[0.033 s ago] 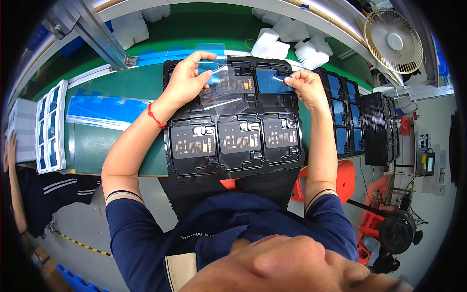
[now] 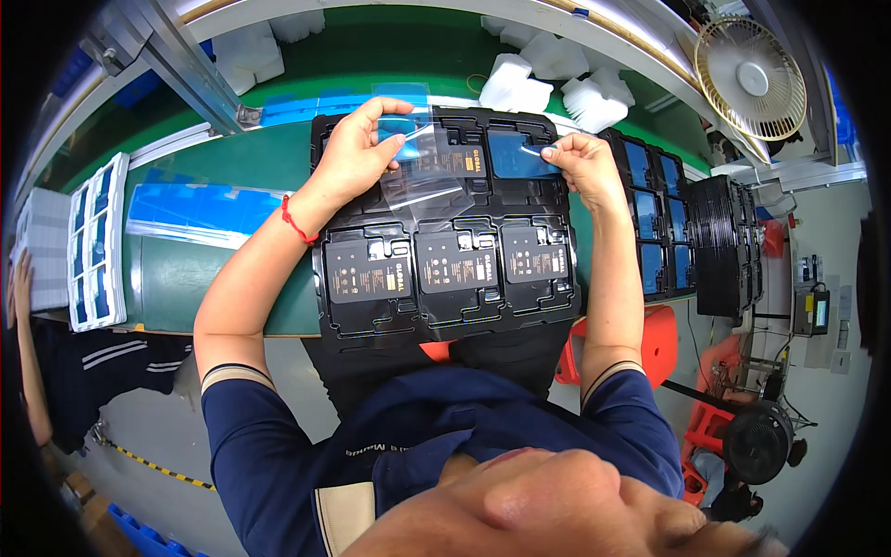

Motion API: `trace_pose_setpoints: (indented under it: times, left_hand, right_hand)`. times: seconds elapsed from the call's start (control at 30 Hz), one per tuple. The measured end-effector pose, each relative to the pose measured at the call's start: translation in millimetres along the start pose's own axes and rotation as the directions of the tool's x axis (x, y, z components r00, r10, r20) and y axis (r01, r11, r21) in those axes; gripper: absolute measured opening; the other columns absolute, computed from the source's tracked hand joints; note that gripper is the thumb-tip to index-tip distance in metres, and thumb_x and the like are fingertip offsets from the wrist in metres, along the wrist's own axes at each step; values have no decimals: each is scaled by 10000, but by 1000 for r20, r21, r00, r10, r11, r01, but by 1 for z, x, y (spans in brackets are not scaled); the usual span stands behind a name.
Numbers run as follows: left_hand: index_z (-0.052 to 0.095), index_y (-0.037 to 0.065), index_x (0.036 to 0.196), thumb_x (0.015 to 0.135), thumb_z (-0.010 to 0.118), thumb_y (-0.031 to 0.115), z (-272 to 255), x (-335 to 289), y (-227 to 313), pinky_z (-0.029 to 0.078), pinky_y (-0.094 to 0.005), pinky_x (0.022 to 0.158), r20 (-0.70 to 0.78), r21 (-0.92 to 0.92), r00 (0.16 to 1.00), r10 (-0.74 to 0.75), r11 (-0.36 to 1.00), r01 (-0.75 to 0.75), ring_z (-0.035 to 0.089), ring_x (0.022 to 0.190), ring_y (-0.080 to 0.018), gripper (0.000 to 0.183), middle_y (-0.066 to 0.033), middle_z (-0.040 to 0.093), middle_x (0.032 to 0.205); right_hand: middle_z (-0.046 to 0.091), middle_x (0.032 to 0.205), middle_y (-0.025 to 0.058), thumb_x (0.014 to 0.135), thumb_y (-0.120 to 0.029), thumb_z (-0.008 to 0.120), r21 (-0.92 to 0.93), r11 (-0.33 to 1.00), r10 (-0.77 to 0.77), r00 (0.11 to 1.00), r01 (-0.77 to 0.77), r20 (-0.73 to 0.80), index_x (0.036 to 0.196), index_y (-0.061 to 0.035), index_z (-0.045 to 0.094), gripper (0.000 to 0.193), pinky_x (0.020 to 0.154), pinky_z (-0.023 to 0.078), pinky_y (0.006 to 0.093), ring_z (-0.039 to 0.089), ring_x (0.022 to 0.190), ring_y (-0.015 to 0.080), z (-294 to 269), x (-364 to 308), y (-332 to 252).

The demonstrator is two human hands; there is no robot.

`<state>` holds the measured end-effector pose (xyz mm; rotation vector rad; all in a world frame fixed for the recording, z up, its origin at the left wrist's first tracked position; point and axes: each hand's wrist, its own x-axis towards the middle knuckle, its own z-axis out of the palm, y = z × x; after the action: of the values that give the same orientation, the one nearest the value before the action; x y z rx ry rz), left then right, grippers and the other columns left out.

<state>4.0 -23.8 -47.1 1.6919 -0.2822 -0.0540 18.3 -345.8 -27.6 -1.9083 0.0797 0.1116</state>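
Note:
A black moulded tray [image 2: 371, 320] lies across the bench in front of me, with flat black printed packs [image 2: 368, 271] in its pockets. My left hand [image 2: 357, 153] is closed in a pinch on clear plastic film [image 2: 429, 200], which hangs over the tray's upper left and middle pockets. At the upper right pocket, a blue film [image 2: 515, 156] covers the pack. Thumb and fingers of my right hand [image 2: 587, 169] pinch the right edge of that blue film, beside a small whitish strip. The upper left pocket is partly hidden by my left hand and the film.
Blue film sheets [image 2: 200, 209] lie on the green bench to the left, beside a white tray [image 2: 97, 241]. More black trays [image 2: 729, 246] are stacked at right. White foam pieces [image 2: 515, 85] sit behind; a fan [image 2: 750, 79] hangs upper right. Another person's hand [image 2: 20, 283] is far left.

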Motion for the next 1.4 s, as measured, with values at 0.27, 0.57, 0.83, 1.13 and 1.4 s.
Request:
trace_pose_setpoints:
  times: [0.27, 0.57, 0.83, 1.13, 1.4]
  left_hand:
    - [533, 25, 1189, 868, 567, -53, 0, -1, 2, 520, -180, 598, -4, -25, 1000, -8, 1000, 8, 516, 704, -6, 332, -32, 563, 1102]
    - [510, 33, 1220, 866, 575, -43, 1, -2, 3, 516, -182, 589, -1, -15, 1000, -23, 1000, 23, 504, 685, -5, 368, -43, 552, 1094]
    - [422, 80, 1286, 828, 603, -78, -1, 1, -6, 510, -215, 696, -30, -87, 998, 47, 995, -50, 562, 892, -95, 517, -65, 523, 1134]
    - [334, 66, 1364, 836, 636, -30, -4, -2, 8, 508, -232, 693, 82, -307, 996, 38, 952, -11, 604, 803, -119, 616, -79, 584, 984]
    - [327, 69, 1399, 822, 633, -73, 1, -6, 6, 515, -242, 754, 85, -352, 987, 134, 931, -96, 607, 862, -119, 668, -86, 611, 991]
  right_hand:
    - [578, 600, -28, 727, -89, 768, -238, 969, -77, 996, 66, -36, 725, -22, 662, 126, 480, 362, 231, 468, 523, 50, 6, -1, -4]
    - [657, 690, 140, 697, -181, 785, -810, 573, -298, 953, 126, -63, 846, -10, 622, 280, 587, 502, 368, 651, 623, 262, 18, -12, -25]
    - [660, 779, 135, 751, -226, 719, -821, 407, -533, 834, 400, 143, 900, -54, 575, 269, 627, 518, 435, 652, 752, 356, 86, -43, -88]
    - [590, 704, 111, 716, -112, 695, -563, 300, -867, 466, 770, 175, 774, -58, 558, 158, 624, 496, 369, 586, 701, 266, 139, -27, -52]
    - [629, 778, 102, 716, -145, 737, -423, 406, -849, 506, 810, 153, 966, -46, 672, 276, 697, 491, 386, 601, 774, 290, 123, -15, -46]
